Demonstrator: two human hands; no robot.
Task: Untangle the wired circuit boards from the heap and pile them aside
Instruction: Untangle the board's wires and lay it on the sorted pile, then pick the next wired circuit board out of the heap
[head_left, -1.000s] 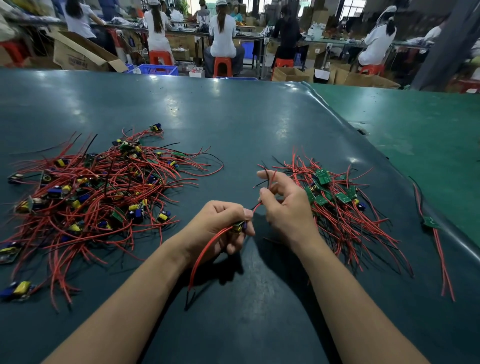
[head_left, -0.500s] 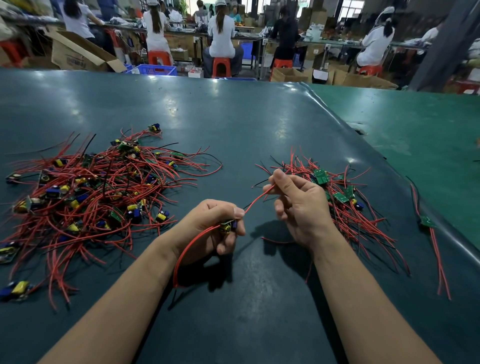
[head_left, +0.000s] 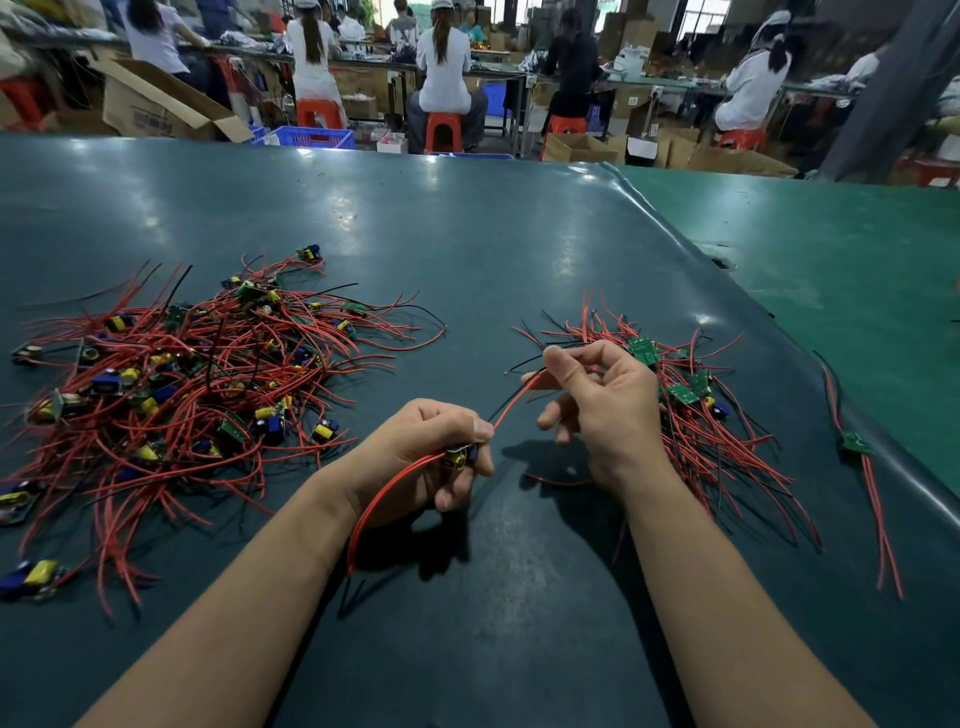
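left hand grips circuit board | right hand pinches its red wire | heap left of hands, sorted pile just behind right hand | risk: loose end may snag pile's wires, retangling

I count two tangles of red-wired green circuit boards, at nine and three o'clock, plus four orange plastic stools.
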